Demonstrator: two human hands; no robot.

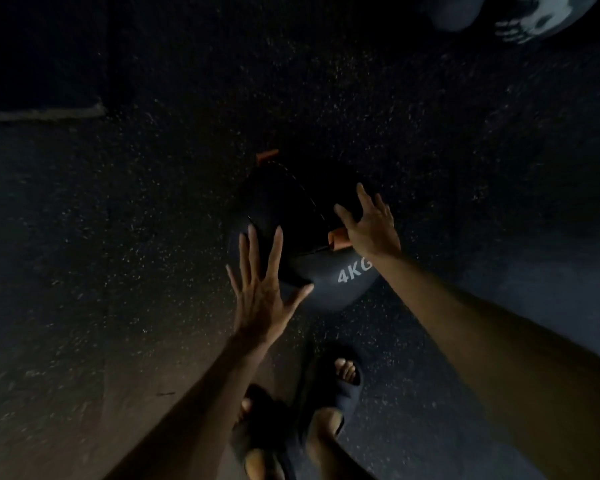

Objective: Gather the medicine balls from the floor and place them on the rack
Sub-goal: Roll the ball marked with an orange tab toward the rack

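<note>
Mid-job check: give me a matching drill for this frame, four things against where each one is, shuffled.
1. 4KG ball
2. printed ball
3. left hand
4. black sandals

A. top right corner
B. bottom, between the forearms
C. centre, on the floor
D. at the 4KG ball's left side

Pairs: 1-C, 2-A, 3-D, 4-B

2 blk sandals [343, 393], speckled floor [118, 237].

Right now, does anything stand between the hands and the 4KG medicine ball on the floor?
Nothing visible does. The left hand and the right hand spread their fingers at either side of the 4KG medicine ball, with no object between. The rack is not in view.
</note>
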